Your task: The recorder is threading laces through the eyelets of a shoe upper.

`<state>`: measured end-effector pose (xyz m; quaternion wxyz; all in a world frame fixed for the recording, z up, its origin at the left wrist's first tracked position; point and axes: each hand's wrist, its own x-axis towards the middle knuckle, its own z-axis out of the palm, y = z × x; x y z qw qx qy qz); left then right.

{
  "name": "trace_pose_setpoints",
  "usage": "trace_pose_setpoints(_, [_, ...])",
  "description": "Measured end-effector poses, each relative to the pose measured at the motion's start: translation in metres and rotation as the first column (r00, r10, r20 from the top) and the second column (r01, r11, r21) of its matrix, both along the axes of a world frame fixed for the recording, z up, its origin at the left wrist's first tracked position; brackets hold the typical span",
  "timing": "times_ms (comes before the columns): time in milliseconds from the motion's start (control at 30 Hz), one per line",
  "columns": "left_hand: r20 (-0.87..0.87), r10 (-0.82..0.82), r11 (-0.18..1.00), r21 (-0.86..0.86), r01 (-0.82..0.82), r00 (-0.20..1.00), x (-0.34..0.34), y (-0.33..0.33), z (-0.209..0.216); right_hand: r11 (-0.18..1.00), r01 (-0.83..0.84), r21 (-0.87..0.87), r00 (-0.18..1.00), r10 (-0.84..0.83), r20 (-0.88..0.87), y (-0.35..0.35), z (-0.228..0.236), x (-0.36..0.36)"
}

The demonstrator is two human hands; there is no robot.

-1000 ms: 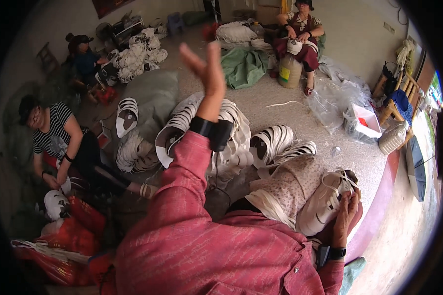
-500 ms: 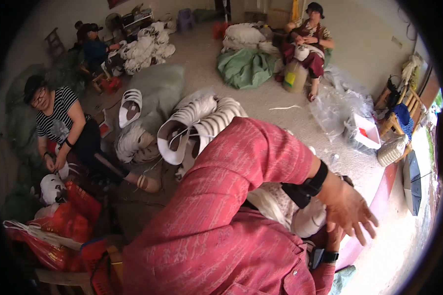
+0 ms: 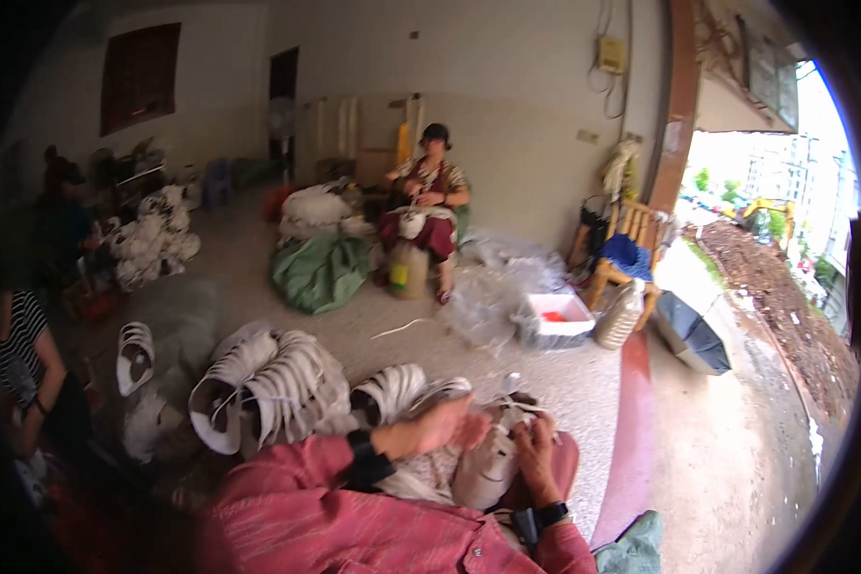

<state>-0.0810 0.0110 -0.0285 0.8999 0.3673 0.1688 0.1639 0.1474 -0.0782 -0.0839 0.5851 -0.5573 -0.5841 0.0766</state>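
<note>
- The white shoe (image 3: 488, 457) sits in my lap, just in front of me, with both hands on it.
- My right hand (image 3: 536, 454) wraps around the shoe's side, fingers closed on it, to keep it from tipping.
- My left hand (image 3: 437, 428) is on top by the thin white lace (image 3: 513, 397). I cannot tell if those fingers pinch it.
- I think a slow, straight pull works best.
- The rows of white shoes (image 3: 277, 383) lie on the floor (image 3: 564, 378) near my knees.
</note>
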Motion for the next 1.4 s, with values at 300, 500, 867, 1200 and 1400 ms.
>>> trace_pose_setpoints(300, [-0.159, -0.023, 0.991, -0.133, 0.002, 0.987, 0.008, -0.012, -0.032, 0.998, -0.012, 0.057, 0.997, 0.007, 0.079, 0.008, -0.006, 0.004])
trace_pose_setpoints(500, [0.067, 0.065, 0.989, -0.138, -0.055, 0.996, 0.021, 0.0, -0.031, 0.999, -0.031, -0.03, 0.998, 0.033, 0.048, 0.001, 0.004, 0.001])
trace_pose_setpoints(867, [0.146, -0.057, 0.982, 0.189, 0.029, 0.988, 0.035, 0.003, -0.007, 0.985, -0.069, -0.157, 0.998, 0.07, -0.001, -0.009, 0.022, -0.006])
trace_pose_setpoints(1200, [0.124, 0.22, 0.937, 0.249, -0.245, 0.968, 0.029, 0.031, -0.035, 0.973, -0.095, -0.209, 0.99, 0.071, -0.121, -0.009, 0.044, -0.013])
trace_pose_setpoints(1400, [0.094, 0.55, 0.831, 0.041, -0.555, 0.83, -0.038, 0.081, -0.049, 0.984, -0.148, -0.099, 0.879, 0.085, -0.469, -0.041, 0.06, 0.001])
